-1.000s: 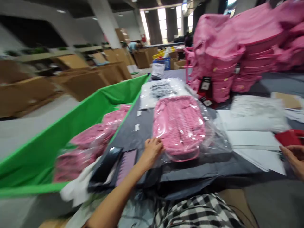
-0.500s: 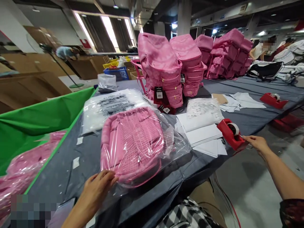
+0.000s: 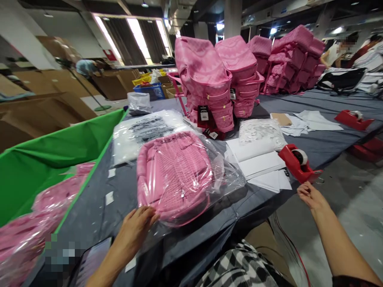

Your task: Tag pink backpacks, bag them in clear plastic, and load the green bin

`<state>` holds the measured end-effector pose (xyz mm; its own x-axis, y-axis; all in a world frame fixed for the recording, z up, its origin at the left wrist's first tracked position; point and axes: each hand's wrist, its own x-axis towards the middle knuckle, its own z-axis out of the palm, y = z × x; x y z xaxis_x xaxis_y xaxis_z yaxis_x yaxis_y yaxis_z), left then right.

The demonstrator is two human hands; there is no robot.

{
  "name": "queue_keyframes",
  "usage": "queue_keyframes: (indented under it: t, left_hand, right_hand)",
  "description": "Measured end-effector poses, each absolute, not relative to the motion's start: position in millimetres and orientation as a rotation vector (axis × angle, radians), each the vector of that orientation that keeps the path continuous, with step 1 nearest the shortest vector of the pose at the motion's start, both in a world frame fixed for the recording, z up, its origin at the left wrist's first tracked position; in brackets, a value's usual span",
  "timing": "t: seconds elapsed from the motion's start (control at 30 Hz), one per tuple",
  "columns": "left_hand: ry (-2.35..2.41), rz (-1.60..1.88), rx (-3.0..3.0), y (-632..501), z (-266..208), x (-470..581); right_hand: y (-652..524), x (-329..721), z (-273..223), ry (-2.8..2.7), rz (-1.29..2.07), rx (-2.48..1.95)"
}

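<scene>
A pink backpack (image 3: 175,175) lies flat inside a clear plastic bag (image 3: 230,179), whose loose end spreads to the right. My left hand (image 3: 139,223) is at its near-left corner, fingers closed on the plastic. My right hand (image 3: 311,197) is just below the red tape dispenser (image 3: 296,163), with thumb and fingers pinched together. Whatever sits in that pinch, if anything, is too small to make out. The dispenser carries a roll of tape (image 3: 300,156) and stands at the table's near edge.
White papers (image 3: 260,161) and a bag of small white packets (image 3: 261,132) lie beside the dispenser. Pink backpacks (image 3: 203,79) stand behind. A green-sided bin (image 3: 66,143) with bagged pink items is at left, a phone (image 3: 92,259) near my left forearm. People work farther back.
My right hand has moved from the dispenser's cutting end down and left, toward me. My left hand stays at the bag's corner. The whole view has shifted slightly.
</scene>
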<state>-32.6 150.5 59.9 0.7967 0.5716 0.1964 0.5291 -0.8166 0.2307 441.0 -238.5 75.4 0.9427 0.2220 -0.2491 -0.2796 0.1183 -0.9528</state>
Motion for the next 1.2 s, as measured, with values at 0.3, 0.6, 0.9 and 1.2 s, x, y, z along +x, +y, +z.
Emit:
queue_keyframes:
  t: [0.3, 0.6, 0.9, 1.2]
  left_hand:
    - [1.079, 0.050, 2.722, 115, 109, -6]
    - [1.019, 0.140, 2.675, 112, 107, -9]
    - [0.999, 0.148, 2.668, 118, 105, -11]
    - [0.994, 0.156, 2.510, 124, 105, -10]
  right_hand:
    - [-44, 272, 130, -1.500, 1.104, -1.310]
    - [108, 209, 124, -2.603, 0.563, -1.558]
    - [91, 216, 140, -2.456, 0.445, -1.709]
    - [87, 171, 114, -2.446, 0.460, -1.794]
